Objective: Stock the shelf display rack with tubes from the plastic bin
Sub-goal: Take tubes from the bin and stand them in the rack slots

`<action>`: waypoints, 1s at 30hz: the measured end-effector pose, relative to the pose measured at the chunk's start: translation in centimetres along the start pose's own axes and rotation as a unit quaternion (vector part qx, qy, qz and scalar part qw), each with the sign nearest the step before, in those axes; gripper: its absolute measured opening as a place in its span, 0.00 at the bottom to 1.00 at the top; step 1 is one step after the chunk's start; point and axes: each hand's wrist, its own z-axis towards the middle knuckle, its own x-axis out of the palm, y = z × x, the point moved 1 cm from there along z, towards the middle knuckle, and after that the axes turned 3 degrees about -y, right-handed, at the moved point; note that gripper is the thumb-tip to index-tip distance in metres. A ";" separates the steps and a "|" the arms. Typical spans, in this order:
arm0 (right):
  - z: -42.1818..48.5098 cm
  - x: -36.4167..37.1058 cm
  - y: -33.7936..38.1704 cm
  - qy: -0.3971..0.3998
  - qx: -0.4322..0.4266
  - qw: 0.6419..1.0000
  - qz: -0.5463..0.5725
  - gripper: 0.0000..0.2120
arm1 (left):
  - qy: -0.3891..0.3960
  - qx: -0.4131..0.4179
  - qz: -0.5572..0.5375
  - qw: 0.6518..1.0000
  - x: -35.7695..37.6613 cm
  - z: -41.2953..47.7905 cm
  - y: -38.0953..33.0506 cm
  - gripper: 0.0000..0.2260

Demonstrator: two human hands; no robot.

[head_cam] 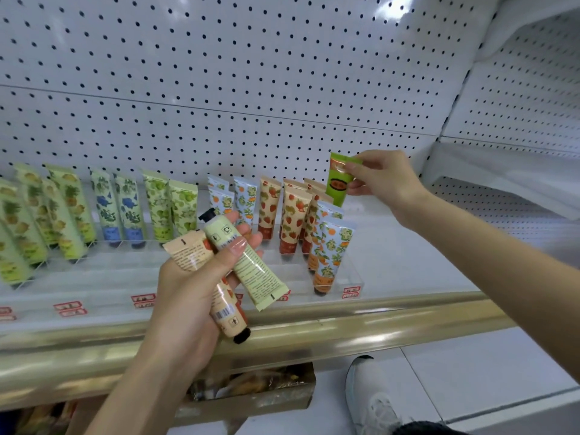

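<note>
While back rows of the rack (353, 279) look stocked, we pinch a green tube (337, 183) in the right hand (387, 180) at its rear right end, left hand (188, 296) gripping two more tubes (252, 268) yet to place.

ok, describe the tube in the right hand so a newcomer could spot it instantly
Start at the white pegboard wall, then follow the clear rack below it to its right end. There the right hand pinches one tube beside the strawberry tubes. It alone is bright solid green with an orange label; its neighbours are pale and fruit-patterned.
</note>
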 end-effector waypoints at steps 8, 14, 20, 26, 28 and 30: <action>0.3 -0.1 0.1 -0.009 0.020 0.999 -0.023 0.05 | 0.008 -0.006 0.015 1.000 0.1 -0.1 0.1 0.18; 0.2 -0.1 0.8 0.003 0.032 0.999 -0.040 0.04 | 0.014 -0.010 0.001 1.000 -0.1 0.1 0.2 0.18; 0.3 0.0 1.0 0.005 0.039 0.997 -0.059 0.05 | 0.018 -0.011 -0.030 0.999 -0.2 0.1 0.1 0.18; -0.3 -0.9 2.1 -0.023 0.005 0.993 -0.115 0.06 | 0.019 -0.010 -0.056 0.998 -0.1 -0.2 -0.1 0.18; -1.0 -1.3 3.2 -0.059 -0.066 0.984 -0.156 0.06 | 0.018 -0.012 -0.060 0.998 -0.1 -0.4 -0.3 0.18; -2.4 -1.1 4.9 -0.054 -0.137 0.974 -0.173 0.03 | 0.019 -0.013 -0.059 0.998 -0.3 -0.5 -0.5 0.18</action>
